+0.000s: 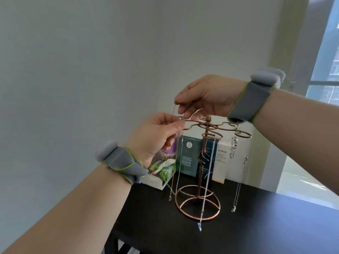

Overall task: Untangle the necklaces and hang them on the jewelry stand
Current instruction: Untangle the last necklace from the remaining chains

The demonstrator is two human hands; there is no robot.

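A copper wire jewelry stand [201,177] stands upright on a black table [256,226]. My left hand [156,136] and my right hand [207,97] both pinch one thin chain necklace [178,169] at the stand's left top arm; its strands hang down to the table. A silver necklace with a crystal pendant [206,184] hangs from the middle hook. A beaded strand [233,143] and another thin silver necklace [237,193] hang from the right arms.
Behind the stand, against the wall, are a dark teal box [188,156], a white box marked WUPOK [221,162] and a floral tissue pack [161,171]. The table's left edge runs just left of the stand. A window [326,70] is at the far right.
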